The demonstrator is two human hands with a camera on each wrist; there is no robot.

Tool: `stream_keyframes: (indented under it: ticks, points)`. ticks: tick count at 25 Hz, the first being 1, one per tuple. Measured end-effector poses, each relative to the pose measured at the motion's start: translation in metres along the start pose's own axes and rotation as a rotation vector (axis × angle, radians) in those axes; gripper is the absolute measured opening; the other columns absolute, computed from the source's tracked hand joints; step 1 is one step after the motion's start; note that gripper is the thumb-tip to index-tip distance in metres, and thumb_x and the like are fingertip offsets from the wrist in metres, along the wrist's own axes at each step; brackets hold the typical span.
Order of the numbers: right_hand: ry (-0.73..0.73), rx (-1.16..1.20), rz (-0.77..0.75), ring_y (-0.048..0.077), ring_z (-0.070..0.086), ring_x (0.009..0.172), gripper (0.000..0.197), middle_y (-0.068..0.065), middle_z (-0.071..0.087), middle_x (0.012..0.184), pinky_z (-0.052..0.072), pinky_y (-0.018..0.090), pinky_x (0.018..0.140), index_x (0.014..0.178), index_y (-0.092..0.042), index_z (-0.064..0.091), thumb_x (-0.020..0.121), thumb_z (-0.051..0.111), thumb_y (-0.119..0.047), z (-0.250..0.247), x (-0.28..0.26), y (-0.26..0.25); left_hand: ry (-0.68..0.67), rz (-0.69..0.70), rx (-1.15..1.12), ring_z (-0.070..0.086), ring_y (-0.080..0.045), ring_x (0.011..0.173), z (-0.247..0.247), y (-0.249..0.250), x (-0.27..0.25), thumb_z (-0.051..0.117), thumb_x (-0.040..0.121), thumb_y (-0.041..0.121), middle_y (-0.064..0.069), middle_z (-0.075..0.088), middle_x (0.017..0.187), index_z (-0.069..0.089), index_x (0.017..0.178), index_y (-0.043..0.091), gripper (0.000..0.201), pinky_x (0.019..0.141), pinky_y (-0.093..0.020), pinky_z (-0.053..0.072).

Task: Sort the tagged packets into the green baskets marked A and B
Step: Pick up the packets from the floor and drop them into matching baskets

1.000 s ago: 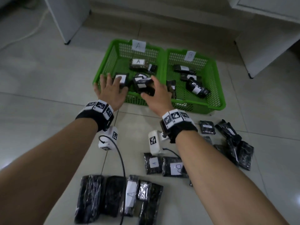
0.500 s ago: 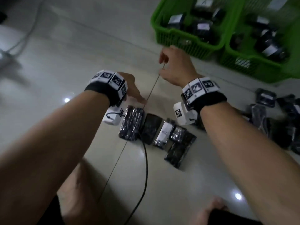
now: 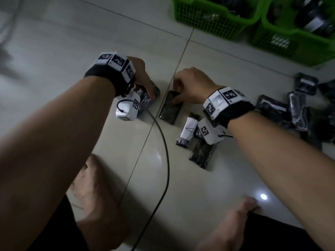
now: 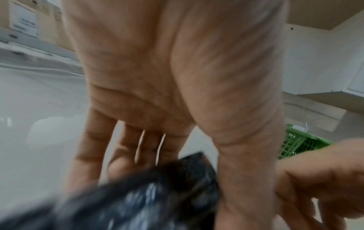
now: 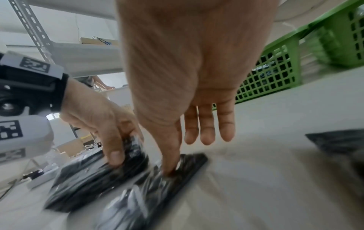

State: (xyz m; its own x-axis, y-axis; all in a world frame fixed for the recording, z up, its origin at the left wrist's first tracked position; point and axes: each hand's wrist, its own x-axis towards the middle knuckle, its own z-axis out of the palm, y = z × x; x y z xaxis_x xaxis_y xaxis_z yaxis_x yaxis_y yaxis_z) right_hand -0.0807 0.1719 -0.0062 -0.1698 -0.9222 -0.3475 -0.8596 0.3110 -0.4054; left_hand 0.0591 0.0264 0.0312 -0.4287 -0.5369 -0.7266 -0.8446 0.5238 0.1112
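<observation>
Two green plastic lattice baskets (image 3: 213, 19) (image 3: 297, 44) stood side by side on the pale tiled floor, dark packets inside them. Nearer lay flat black glossy plastic packets: one (image 3: 145, 100), beside it another (image 3: 170, 108), then a packet with a white tag marked A (image 3: 187, 130), a fourth (image 3: 203, 153) just below. More packets (image 3: 282, 109) were heaped to the right.

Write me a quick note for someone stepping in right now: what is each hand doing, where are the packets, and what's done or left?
Left hand grips a dark packet on the floor.
Right hand touches the next packet, thumb on top; no lift visible.
Both green baskets already hold packets.
Left to sort: these two, the packet tagged A, others near the right wrist, and a pile further right.
</observation>
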Motion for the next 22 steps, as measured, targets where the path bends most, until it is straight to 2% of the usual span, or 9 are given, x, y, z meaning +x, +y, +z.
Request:
stream_keyframes:
  ticks: [3,5,7,10,11,13,15,18,22]
  points:
    - [0.061,0.063,-0.075,0.022,0.053,0.116,0.054,0.000,0.053,0.127,0.048,0.035,0.092,0.119,-0.030,0.068,0.073,0.075,-0.002,-0.001,-0.002,0.009,0.240,0.049,-0.060,0.063,-0.029,0.078,-0.007,0.005,0.001,0.085,0.058,0.049,-0.012,0.070,0.088,0.072,0.082,0.009,0.048,0.060,-0.029,0.046]
    - [-0.038,0.028,-0.106,0.022,0.041,0.128,0.067,-0.002,0.043,0.144,0.042,0.038,0.105,0.125,-0.035,0.067,0.068,0.075,-0.001,0.004,-0.008,0.008,0.356,0.079,-0.319,0.062,-0.029,0.078,-0.013,0.005,0.000,0.081,0.064,0.033,-0.007,0.068,0.082,0.069,0.074,0.015,0.024,0.062,-0.030,0.046]
    - [-0.040,-0.031,-0.144,0.023,0.040,0.127,0.065,-0.004,0.046,0.144,0.038,0.040,0.105,0.126,-0.034,0.067,0.067,0.075,-0.007,0.010,-0.012,0.009,0.394,0.109,-0.747,0.070,-0.032,0.070,-0.019,0.009,-0.005,0.076,0.062,0.016,-0.010,0.070,0.072,0.068,0.064,0.012,0.009,0.064,-0.042,0.058]
    - [0.035,-0.005,-0.110,0.024,0.047,0.115,0.047,-0.001,0.059,0.127,0.040,0.041,0.096,0.123,-0.028,0.068,0.077,0.074,-0.018,-0.003,-0.012,0.019,0.351,0.209,-1.027,0.066,-0.029,0.063,-0.026,0.018,-0.010,0.070,0.070,0.007,-0.018,0.062,0.070,0.064,0.066,0.005,0.007,0.065,-0.041,0.054]
    - [0.075,0.084,-0.026,0.025,0.051,0.110,0.038,0.002,0.062,0.120,0.043,0.040,0.094,0.119,-0.024,0.070,0.082,0.074,-0.022,-0.011,-0.011,0.025,0.298,0.251,-1.072,0.063,-0.029,0.065,-0.029,0.023,-0.010,0.067,0.073,0.006,-0.017,0.059,0.070,0.061,0.067,0.006,0.009,0.068,-0.042,0.053]
    - [0.167,0.542,0.221,0.028,0.061,0.089,0.019,0.008,0.070,0.101,0.048,0.036,0.076,0.103,-0.014,0.071,0.093,0.067,-0.029,-0.028,-0.014,0.039,0.223,0.323,-1.193,0.061,-0.033,0.072,-0.035,0.034,-0.007,0.066,0.073,0.004,-0.018,0.057,0.071,0.059,0.070,0.006,0.008,0.075,-0.047,0.053]
    - [0.153,1.114,0.379,0.028,0.067,0.074,0.027,0.011,0.075,0.093,0.046,0.032,0.060,0.101,-0.010,0.068,0.103,0.050,-0.030,-0.045,-0.020,0.050,0.256,0.335,-1.254,0.066,-0.037,0.080,-0.039,0.044,-0.003,0.070,0.074,0.009,-0.020,0.067,0.081,0.064,0.079,0.004,0.009,0.078,-0.044,0.055]
    - [0.182,1.517,0.286,0.025,0.070,0.082,0.022,0.010,0.074,0.101,0.052,0.034,0.062,0.115,-0.013,0.064,0.105,0.045,-0.016,-0.072,-0.028,0.066,0.355,0.304,-1.415,0.065,-0.029,0.065,-0.039,0.062,0.001,0.075,0.074,0.018,-0.017,0.068,0.080,0.064,0.096,-0.002,0.032,0.065,-0.035,0.055]
    - [0.252,1.568,0.203,0.024,0.068,0.084,0.021,0.009,0.070,0.100,0.053,0.038,0.067,0.116,-0.016,0.061,0.102,0.050,-0.006,-0.090,-0.027,0.074,0.291,0.328,-1.577,0.052,-0.025,0.064,-0.041,0.083,0.003,0.070,0.059,0.018,-0.010,0.053,0.072,0.048,0.102,0.006,0.050,0.064,-0.043,0.046]
